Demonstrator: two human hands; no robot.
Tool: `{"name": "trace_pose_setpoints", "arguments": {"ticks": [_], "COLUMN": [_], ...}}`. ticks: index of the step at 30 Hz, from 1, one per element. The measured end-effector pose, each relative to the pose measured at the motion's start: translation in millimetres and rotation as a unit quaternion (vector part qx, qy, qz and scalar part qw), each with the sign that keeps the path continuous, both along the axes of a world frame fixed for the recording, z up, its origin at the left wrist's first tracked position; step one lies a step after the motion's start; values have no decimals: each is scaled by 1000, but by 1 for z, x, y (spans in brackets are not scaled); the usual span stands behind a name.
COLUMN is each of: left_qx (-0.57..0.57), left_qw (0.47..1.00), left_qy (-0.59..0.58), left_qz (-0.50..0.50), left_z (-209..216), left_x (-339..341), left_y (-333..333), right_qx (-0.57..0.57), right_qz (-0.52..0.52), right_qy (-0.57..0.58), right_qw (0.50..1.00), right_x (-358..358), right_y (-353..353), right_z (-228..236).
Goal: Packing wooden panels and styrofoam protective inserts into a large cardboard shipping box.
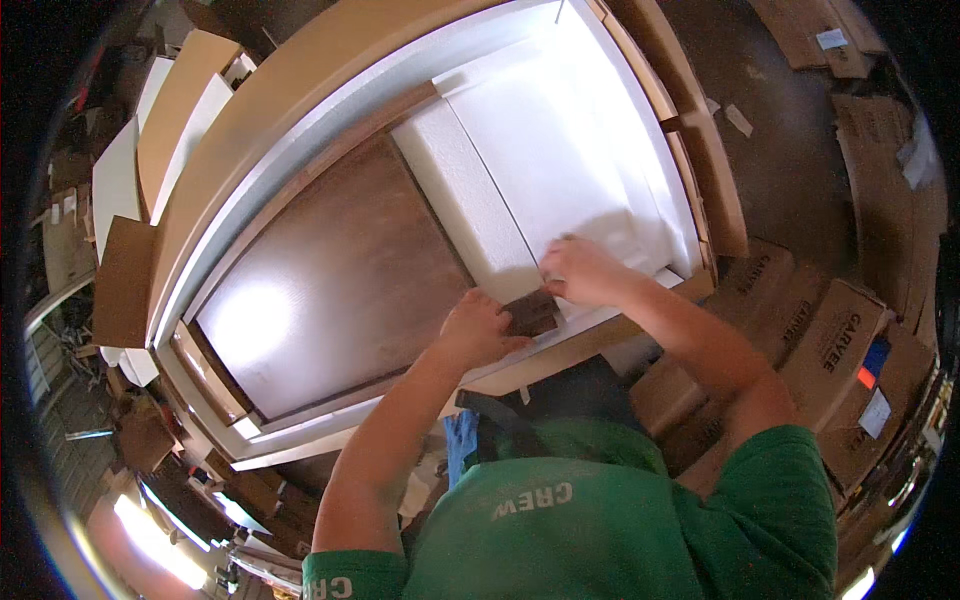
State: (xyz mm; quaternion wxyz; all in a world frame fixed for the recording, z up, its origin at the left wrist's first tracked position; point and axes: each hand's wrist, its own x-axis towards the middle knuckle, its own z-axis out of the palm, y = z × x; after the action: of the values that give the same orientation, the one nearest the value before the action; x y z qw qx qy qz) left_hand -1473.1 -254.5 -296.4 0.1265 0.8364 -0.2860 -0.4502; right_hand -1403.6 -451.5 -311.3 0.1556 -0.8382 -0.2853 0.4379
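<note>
Open carton point(330, 60) with a white foam lining point(667, 187), in a cluttered room with a dark floor point(775, 165); the brown framed panel point(340, 260) lies in its left part, with a white foam strip point(465, 200) alongside and a white foam sheet point(560, 130) farther right; stacked boxes point(820, 345) stand near right, flattened cardboard point(880, 190) lies far right, and white boards point(118, 190) lean at left; the left hand point(478, 328), fingers curled, covers the panel's near right corner; the right hand point(582, 272), blurred, bends beside it; whether either hand grips cannot be told.
</note>
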Motion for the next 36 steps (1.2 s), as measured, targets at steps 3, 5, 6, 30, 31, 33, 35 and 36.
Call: {"name": "trace_pose_setpoints", "arguments": {"ticks": [3,5,6,30,31,33,35,36], "left_qx": [4,0,-17,4,-3,-28,-53,-33], "left_qw": [1000,1000,999,986,986,986,984,984], "left_qy": [-16,-29,-16,-99,-97,-117,-136,-154], "left_qz": [0,9,32,-136,-134,-117,-102,-80], "left_z": [-7,-3,4,5,5,2,-1,0], "left_x": [-9,-8,-4,4,3,-1,-3,-1], "left_y": [0,1,2,15,16,19,21,21], "right_qx": [193,247,248,128,127,118,112,104], "right_qz": [77,119,116,1,5,-4,1,3], "right_qy": [-139,-326,-329,-326,-327,-333,-322,-310], "right_qw": [968,905,904,937,936,935,940,945], "right_x": [7,3,6,44,43,39,37,36], "right_y": [43,65,67,115,115,113,111,111], "right_z": [-30,-49,-49,-31,-32,-30,-28,-26]}}
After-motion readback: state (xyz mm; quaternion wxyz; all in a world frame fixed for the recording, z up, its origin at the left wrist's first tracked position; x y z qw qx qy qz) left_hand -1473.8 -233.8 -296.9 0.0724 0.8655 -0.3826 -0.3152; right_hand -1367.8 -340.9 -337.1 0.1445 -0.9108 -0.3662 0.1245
